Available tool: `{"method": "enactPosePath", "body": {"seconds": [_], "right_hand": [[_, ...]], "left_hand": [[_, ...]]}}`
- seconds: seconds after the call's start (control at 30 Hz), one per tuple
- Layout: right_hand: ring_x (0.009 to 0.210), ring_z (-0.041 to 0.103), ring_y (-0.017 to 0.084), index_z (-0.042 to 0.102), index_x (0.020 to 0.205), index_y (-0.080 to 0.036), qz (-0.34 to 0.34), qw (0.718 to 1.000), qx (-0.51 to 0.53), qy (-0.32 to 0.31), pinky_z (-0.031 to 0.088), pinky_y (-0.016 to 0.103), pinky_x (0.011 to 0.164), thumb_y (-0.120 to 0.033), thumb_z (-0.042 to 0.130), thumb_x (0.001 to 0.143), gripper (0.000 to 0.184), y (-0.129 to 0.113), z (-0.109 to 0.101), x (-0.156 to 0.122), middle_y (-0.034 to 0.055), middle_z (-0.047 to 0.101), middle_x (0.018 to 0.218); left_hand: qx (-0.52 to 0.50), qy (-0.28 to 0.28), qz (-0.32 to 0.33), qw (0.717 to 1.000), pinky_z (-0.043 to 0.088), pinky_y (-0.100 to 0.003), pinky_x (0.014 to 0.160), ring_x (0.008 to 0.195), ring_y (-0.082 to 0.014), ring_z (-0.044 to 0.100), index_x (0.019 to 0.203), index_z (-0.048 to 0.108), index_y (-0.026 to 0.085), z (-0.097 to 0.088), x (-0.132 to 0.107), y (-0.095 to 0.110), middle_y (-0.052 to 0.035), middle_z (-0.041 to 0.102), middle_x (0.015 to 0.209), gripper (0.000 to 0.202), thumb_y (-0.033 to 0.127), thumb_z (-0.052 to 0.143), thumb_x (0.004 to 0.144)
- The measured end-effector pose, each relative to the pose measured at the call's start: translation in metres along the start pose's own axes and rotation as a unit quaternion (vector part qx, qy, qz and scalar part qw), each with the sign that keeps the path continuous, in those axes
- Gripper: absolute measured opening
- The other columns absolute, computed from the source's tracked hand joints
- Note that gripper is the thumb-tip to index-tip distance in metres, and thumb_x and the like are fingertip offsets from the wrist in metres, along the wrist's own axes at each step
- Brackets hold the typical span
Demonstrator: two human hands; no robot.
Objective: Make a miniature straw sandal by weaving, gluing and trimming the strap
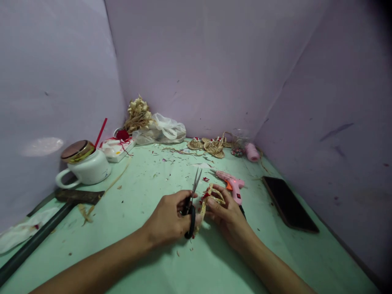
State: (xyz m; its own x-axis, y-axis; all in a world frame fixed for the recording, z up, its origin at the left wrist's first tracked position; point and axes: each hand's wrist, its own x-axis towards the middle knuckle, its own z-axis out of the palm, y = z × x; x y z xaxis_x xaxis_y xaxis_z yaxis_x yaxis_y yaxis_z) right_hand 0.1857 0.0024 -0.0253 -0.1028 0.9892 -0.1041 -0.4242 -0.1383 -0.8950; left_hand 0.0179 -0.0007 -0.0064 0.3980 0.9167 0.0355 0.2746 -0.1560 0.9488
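My left hand (168,216) is closed around a pair of scissors (192,218) with black handles, the blades pointing up and away from me. Close beside it, my right hand (228,214) pinches a small braided straw piece (203,210) with red bits on it. The braid curves in a loop between my fingers and hangs down behind the scissor handle. Part of the piece is hidden by my fingers. Just beyond my right hand lies a pink glue gun (234,185) with an orange trigger.
A phone (289,204) lies at the right. At the left are a hammer (39,232) and a white mug (92,167). Along the back wall sit a plastic bag (168,128), woven straw pieces (214,147) and a pink thread spool (252,152). Scraps dot the green tabletop (147,179).
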Motion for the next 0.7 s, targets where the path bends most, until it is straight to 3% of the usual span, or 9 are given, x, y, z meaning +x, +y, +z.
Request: {"method": "enactPosePath", "body": {"seconds": [0.1, 0.2, 0.33, 0.53, 0.7], "right_hand": [[0.082, 0.056, 0.016, 0.051, 0.109, -0.027, 0.001, 1.0, 0.021, -0.007, 0.046, 0.03, 0.071, -0.026, 0.075, 0.063, 0.052, 0.0, 0.001, -0.001, 0.0021, 0.057, 0.098], [0.079, 0.055, 0.016, 0.056, 0.097, -0.023, 0.015, 0.998, 0.051, -0.02, 0.046, 0.03, 0.071, -0.026, 0.071, 0.065, 0.036, -0.001, 0.0, 0.0, 0.0012, 0.057, 0.09], [0.073, 0.055, 0.015, 0.058, 0.078, -0.021, 0.037, 0.997, 0.06, -0.033, 0.047, 0.03, 0.067, -0.023, 0.07, 0.064, 0.019, -0.004, -0.003, 0.001, -0.0003, 0.057, 0.077], [0.064, 0.055, 0.015, 0.061, 0.071, -0.019, 0.069, 0.993, 0.07, -0.068, 0.045, 0.026, 0.059, -0.027, 0.063, 0.065, 0.01, -0.013, -0.008, 0.005, 0.0009, 0.06, 0.068], [0.056, 0.054, 0.011, 0.062, 0.071, -0.017, 0.05, 0.989, -0.086, -0.114, 0.041, 0.021, 0.054, -0.011, 0.069, 0.054, 0.02, -0.017, -0.016, 0.008, -0.0019, 0.062, 0.064]], "left_hand": [[0.055, 0.01, 0.006, 0.998, 0.043, -0.022, 0.056, 0.062, -0.0122, 0.055, 0.099, 0.056, 0.015, 0.003, -0.001, -0.002, -0.0008, 0.061, 0.076, 0.03, 0.024, 0.058, 0.07], [0.103, 0.02, 0.01, 0.994, 0.038, -0.021, 0.051, 0.057, -0.0108, 0.049, 0.088, 0.059, 0.015, 0.004, 0.001, -0.005, 0.0015, 0.057, 0.064, 0.02, 0.021, 0.056, 0.07], [0.085, 0.029, 0.012, 0.996, 0.035, -0.02, 0.05, 0.057, -0.0104, 0.047, 0.088, 0.06, 0.013, 0.004, 0.003, -0.007, 0.001, 0.055, 0.063, 0.021, 0.02, 0.056, 0.069], [0.1, 0.027, 0.033, 0.994, 0.033, -0.018, 0.049, 0.055, -0.0084, 0.041, 0.088, 0.061, 0.018, 0.001, 0.001, -0.004, 0.0047, 0.051, 0.061, 0.021, 0.014, 0.052, 0.07], [0.176, 0.04, 0.1, 0.979, 0.039, -0.021, 0.059, 0.062, -0.0105, 0.051, 0.096, 0.061, 0.019, -0.009, 0.0, 0.002, 0.0027, 0.06, 0.071, 0.035, 0.006, 0.047, 0.066]]}}
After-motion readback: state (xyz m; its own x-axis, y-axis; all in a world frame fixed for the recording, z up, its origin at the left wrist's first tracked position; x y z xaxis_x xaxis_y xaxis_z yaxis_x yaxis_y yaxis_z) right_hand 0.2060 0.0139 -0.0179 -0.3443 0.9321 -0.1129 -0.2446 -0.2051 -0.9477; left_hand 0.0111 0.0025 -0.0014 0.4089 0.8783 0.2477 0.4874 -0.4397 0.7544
